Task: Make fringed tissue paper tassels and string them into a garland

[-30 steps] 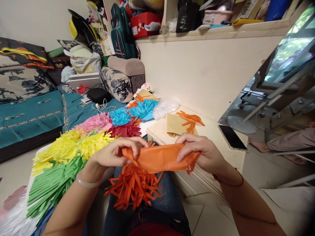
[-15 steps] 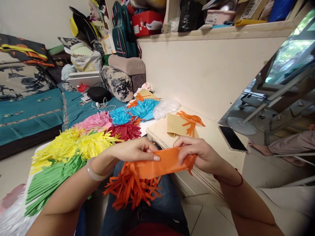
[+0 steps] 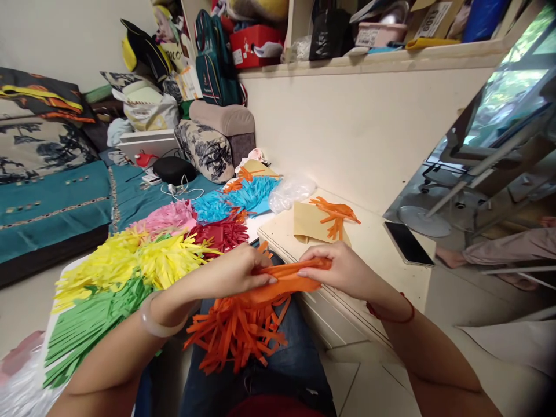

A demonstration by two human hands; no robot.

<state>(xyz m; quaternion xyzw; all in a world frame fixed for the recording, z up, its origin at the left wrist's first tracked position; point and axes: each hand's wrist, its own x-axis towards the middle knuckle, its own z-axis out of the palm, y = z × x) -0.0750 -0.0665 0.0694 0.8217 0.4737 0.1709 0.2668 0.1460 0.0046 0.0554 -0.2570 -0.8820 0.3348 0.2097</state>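
Between my hands, above my lap, I hold a band of orange tissue paper (image 3: 284, 282) with a cut fringe (image 3: 238, 336) hanging from it over my jeans. My left hand (image 3: 237, 269) is closed on the band's left part, thumb on top. Pinching the right end, my right hand (image 3: 341, 271) has its thumb along the upper edge, where the paper looks folded over. Beyond my right hand, a piece of tan paper (image 3: 313, 223) and loose orange strips (image 3: 336, 213) lie on a cream cabinet top.
Left of me, a white table carries fringed paper in green (image 3: 93, 327), yellow (image 3: 108, 260), pink (image 3: 167, 219), dark red (image 3: 221, 234) and blue (image 3: 243, 196). A phone (image 3: 408, 243) lies on the cabinet top (image 3: 369, 255). Another person's leg (image 3: 508, 246) shows at the right.
The orange band was spread wide and flat; now its upper edge is folded and it looks narrower. My right hand has moved left, closer to my left hand.
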